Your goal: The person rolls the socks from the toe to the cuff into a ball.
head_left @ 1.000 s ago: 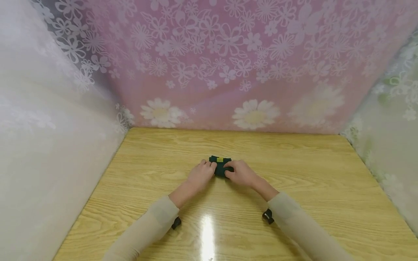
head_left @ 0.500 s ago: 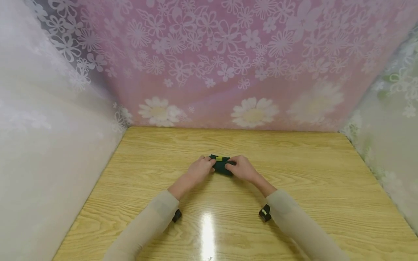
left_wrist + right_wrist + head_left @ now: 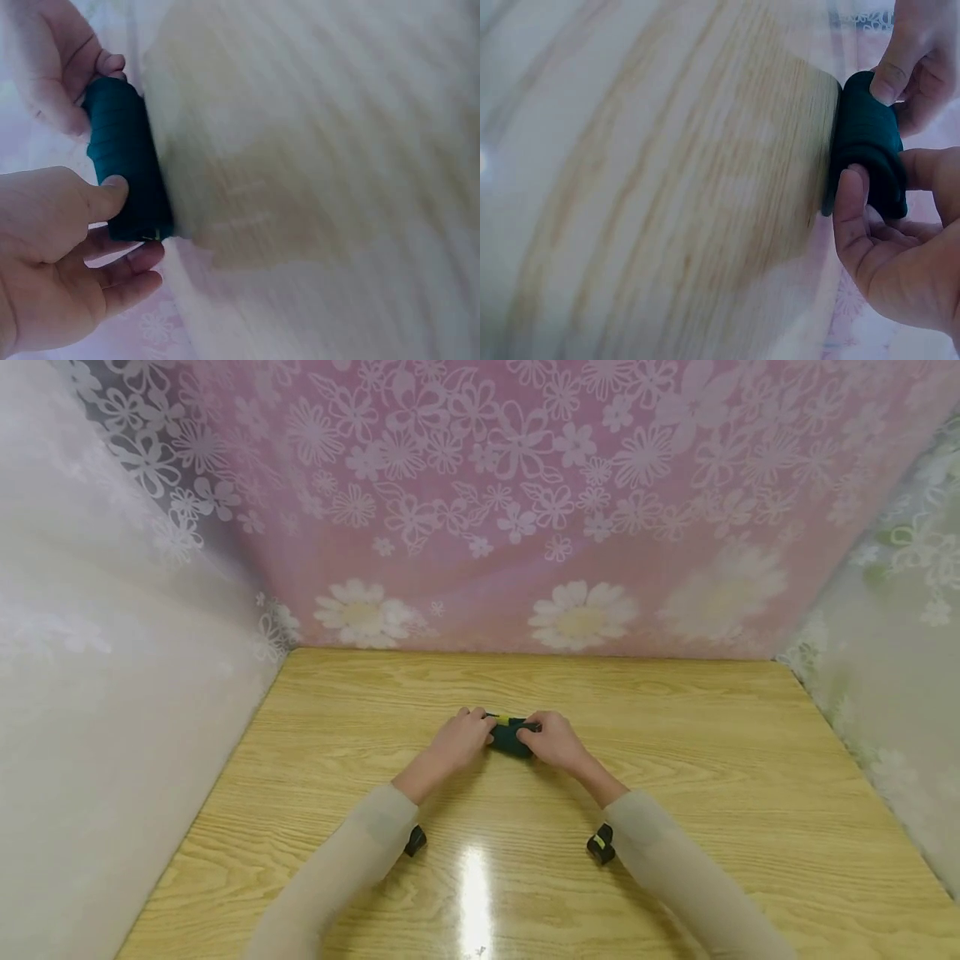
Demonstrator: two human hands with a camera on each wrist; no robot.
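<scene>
Near the middle of the tabletop (image 3: 675, 760), a little toward its far edge, I hold the green bundle (image 3: 511, 739) between both hands. It looks like dark green knit cloth, rolled or folded into a short thick wad, with a yellow mark (image 3: 502, 720) on its top edge. A second ago it lay flatter and more open to view, and my hands sat slightly nearer to me; since then they have drawn in around it and moved it a touch toward the far edge, so less cloth shows now. I judge the roll is being tightened or tucked shut rather than opened out.

My left hand (image 3: 463, 742) has its thumb curled onto the near face of the bundle and its fingers under the end, a firm pinch as the left wrist view shows. My right hand (image 3: 551, 743) pinches the other end the same way, thumb on top and fingers curled behind. Whether the bundle rests on the wood or is lifted just clear of it I cannot tell.

No container is in view, and nothing else lies on the tabletop besides my sleeves (image 3: 345, 868) and the small black wrist cameras (image 3: 600, 844). Flowered curtains (image 3: 525, 510) close in the left, far and right edges.
</scene>
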